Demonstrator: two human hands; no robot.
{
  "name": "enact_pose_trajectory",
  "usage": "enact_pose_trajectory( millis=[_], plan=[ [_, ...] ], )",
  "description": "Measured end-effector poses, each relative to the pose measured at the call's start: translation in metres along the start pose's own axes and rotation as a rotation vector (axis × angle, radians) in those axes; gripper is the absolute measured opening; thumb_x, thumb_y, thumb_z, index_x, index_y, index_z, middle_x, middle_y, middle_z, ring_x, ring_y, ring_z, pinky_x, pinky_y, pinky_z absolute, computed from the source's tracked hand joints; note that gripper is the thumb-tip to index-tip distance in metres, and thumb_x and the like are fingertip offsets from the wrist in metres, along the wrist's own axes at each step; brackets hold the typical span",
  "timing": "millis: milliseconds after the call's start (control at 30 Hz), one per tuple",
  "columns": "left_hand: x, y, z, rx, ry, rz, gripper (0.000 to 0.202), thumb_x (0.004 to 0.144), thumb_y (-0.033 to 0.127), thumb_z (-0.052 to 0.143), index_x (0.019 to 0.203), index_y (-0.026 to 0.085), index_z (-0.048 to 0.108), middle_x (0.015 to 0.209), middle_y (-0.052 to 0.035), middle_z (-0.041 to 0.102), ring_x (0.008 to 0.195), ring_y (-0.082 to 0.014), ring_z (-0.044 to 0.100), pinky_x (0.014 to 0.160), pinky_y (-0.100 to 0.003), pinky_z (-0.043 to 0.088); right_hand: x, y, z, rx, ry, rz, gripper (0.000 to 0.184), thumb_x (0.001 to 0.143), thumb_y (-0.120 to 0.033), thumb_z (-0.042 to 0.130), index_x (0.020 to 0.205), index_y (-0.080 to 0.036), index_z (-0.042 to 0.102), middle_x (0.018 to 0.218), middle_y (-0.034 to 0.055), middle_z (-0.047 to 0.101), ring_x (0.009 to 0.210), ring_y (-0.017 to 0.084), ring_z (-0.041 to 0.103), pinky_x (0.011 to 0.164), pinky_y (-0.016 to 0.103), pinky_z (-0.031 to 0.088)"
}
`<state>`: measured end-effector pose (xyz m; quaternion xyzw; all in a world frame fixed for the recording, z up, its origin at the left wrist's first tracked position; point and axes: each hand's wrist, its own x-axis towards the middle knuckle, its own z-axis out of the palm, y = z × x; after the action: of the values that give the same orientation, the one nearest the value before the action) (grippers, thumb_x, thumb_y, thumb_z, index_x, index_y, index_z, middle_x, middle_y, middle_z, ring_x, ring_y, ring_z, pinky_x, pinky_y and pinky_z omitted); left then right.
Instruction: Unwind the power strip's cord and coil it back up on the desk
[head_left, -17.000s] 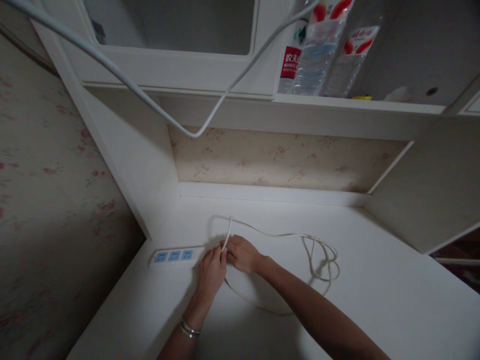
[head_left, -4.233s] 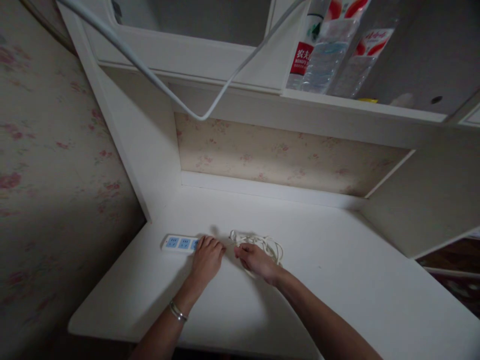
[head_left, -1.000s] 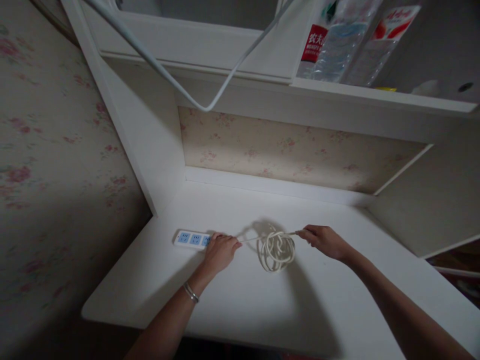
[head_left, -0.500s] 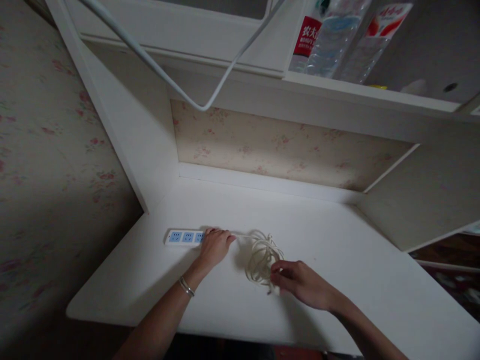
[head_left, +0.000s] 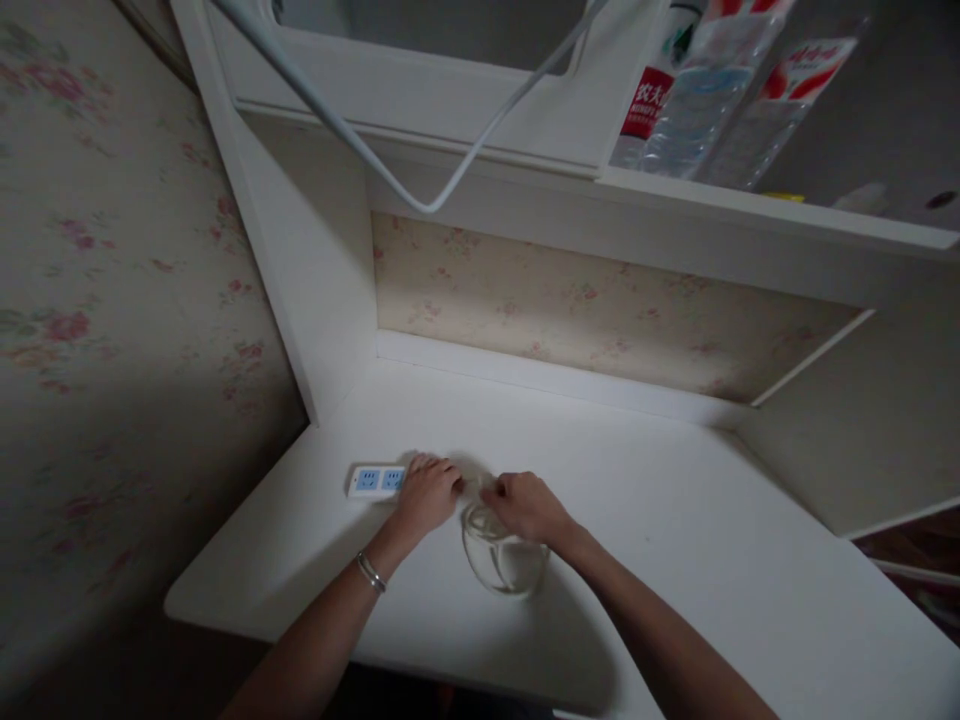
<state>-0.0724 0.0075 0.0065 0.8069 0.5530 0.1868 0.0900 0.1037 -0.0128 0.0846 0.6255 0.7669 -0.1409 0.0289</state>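
Note:
A white power strip (head_left: 380, 482) with blue socket faces lies on the white desk. Over its right end is my left hand (head_left: 430, 493), with fingers wrapped round the strip and hiding part of it. My right hand (head_left: 525, 507) is closed on the strip's white power cord (head_left: 499, 575), just right of my left hand. Loops of the cord hang or lie below the right hand and look slightly blurred. The plug cannot be made out.
White desk top (head_left: 637, 520) spreads to the right. Above it, a shelf (head_left: 750, 205) carries several plastic bottles (head_left: 705, 95). A bent white tube (head_left: 427, 205) hangs across the upper view. Side panels (head_left: 322, 250) and flowered wallpaper (head_left: 112, 350) bound the left.
My right hand has moved left and away from me, bringing the cord loops close to my left hand. My left hand stays on the power strip, covering more sockets. The view has shifted slightly.

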Motion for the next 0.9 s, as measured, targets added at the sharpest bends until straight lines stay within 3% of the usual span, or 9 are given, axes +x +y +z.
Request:
enact_pose_trajectory(
  millis=[200,300,433,533,700,833,900],
  plan=[
    [0.004,0.002,0.002,0.028,-0.027,-0.075,0.024,0.088,0.028,0.045,0.081,0.022,0.068,0.091,-0.0048,0.069,0.095,-0.0209,0.059,0.088,-0.036,0.035,0.047,-0.007,0.013,0.064,-0.041,0.062,0.054,0.088,-0.052,0.04,0.092,-0.01,0.074,0.091,0.02,0.072,0.085,0.023,0.068,0.062,0.025,0.041],
    [0.007,0.001,0.002,0.025,-0.034,-0.088,0.032,0.089,0.027,0.04,0.076,0.021,0.068,0.091,-0.0045,0.07,0.094,-0.0199,0.06,0.086,-0.035,0.035,0.06,-0.006,0.022,0.065,-0.037,0.1,0.053,0.086,-0.052,0.045,0.096,-0.008,0.074,0.096,0.0222,0.071,0.087,0.025,0.068,0.063,0.026,0.04],
    [0.006,0.005,0.001,0.02,-0.011,-0.097,0.044,0.094,0.039,0.032,0.077,0.02,0.068,0.094,-0.006,0.07,0.095,-0.0217,0.06,0.086,-0.038,0.035,0.068,0.0,0.027,0.09,-0.066,0.095,0.05,0.087,-0.05,0.045,0.093,-0.01,0.075,0.091,0.0197,0.072,0.083,0.023,0.068,0.059,0.025,0.038],
    [0.003,0.006,0.001,0.012,0.009,-0.096,0.047,0.094,0.044,0.031,0.079,0.02,0.068,0.095,-0.0065,0.07,0.095,-0.0221,0.059,0.087,-0.038,0.034,0.067,0.003,0.027,0.116,-0.099,0.055,0.048,0.089,-0.046,0.043,0.088,-0.012,0.075,0.086,0.0166,0.073,0.078,0.02,0.067,0.056,0.024,0.036],
    [-0.002,0.002,-0.001,-0.04,0.02,-0.041,0.035,0.093,0.039,0.039,0.082,0.023,0.068,0.093,-0.003,0.07,0.095,-0.019,0.06,0.088,-0.035,0.035,0.056,0.009,0.018,0.144,-0.107,-0.025,0.054,0.093,-0.05,0.036,0.081,-0.015,0.075,0.078,0.0117,0.073,0.072,0.019,0.066,0.057,0.024,0.036],
    [-0.003,-0.001,0.001,-0.058,0.038,-0.035,0.026,0.091,0.031,0.043,0.086,0.024,0.068,0.095,-0.0031,0.068,0.095,-0.0193,0.059,0.089,-0.036,0.036,0.037,0.01,0.009,0.141,0.018,-0.002,0.054,0.096,-0.046,0.028,0.088,-0.015,0.071,0.086,0.0131,0.072,0.079,0.02,0.065,0.067,0.026,0.04],
    [-0.002,0.0,0.003,-0.071,0.049,-0.033,0.022,0.089,0.027,0.046,0.086,0.024,0.067,0.095,-0.0037,0.068,0.095,-0.0201,0.059,0.089,-0.036,0.037,0.02,0.008,0.008,0.176,0.165,-0.03,0.049,0.098,-0.044,0.027,0.099,-0.015,0.067,0.095,0.0123,0.07,0.087,0.02,0.064,0.075,0.028,0.042]
  ],
)
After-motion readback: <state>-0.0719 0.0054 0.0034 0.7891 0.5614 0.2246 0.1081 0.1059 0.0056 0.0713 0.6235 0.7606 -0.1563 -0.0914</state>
